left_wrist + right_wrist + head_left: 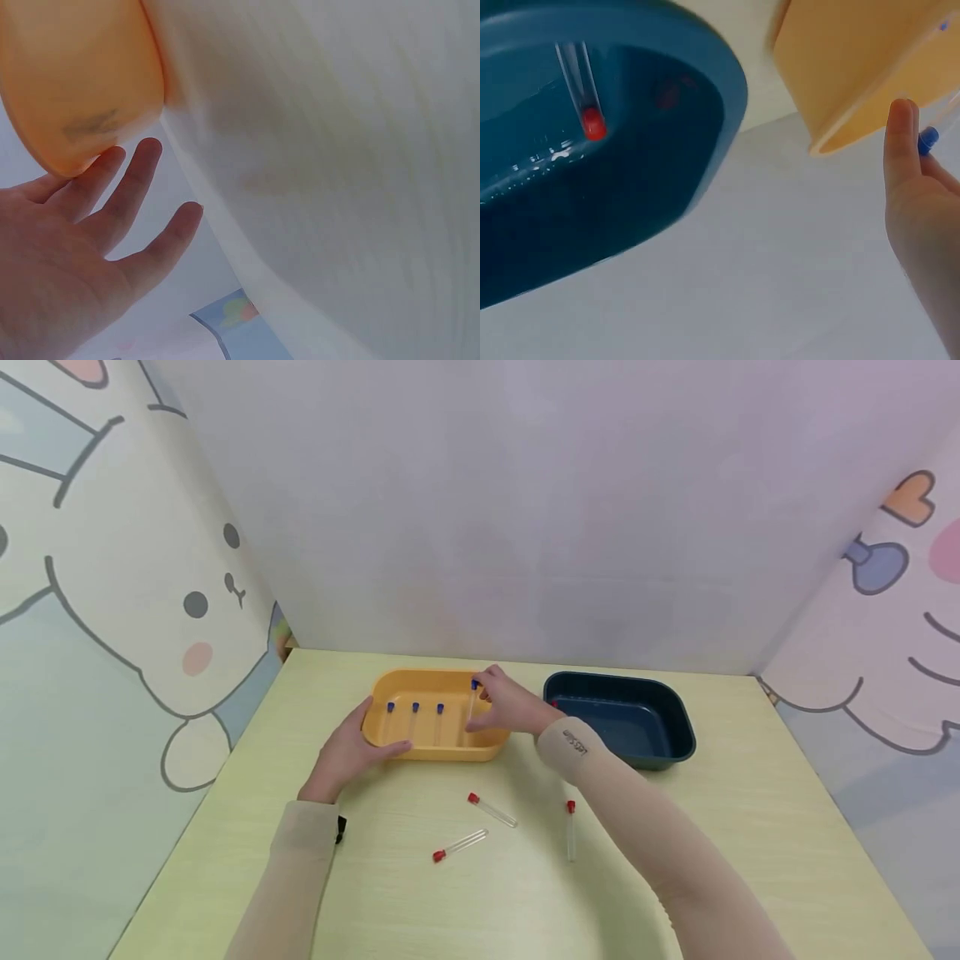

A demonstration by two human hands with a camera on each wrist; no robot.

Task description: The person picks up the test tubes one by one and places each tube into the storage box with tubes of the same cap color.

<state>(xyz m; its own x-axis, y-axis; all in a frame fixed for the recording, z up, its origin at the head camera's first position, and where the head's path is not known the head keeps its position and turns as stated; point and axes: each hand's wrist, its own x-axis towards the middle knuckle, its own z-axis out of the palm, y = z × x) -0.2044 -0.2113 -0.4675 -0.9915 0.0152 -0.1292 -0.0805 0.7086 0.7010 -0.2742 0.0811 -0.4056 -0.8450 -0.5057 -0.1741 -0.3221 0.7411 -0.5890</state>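
Note:
My right hand pinches a blue-capped test tube by its cap, over the right end of the yellow tray. The tube stands tilted, its lower end down in the tray. Three more blue-capped tubes lie side by side in the tray, caps toward the back. My left hand rests against the tray's left end, thumb across the front rim; in the left wrist view its fingers are spread and fairly straight, some touching the orange-looking wall. In the right wrist view, the held tube's blue cap shows beside my fingers.
A dark blue tray stands to the right, holding a red-capped tube. On the table in front lie three red-capped test tubes, one at the left, one in the middle and one at the right. A wall rises behind the table.

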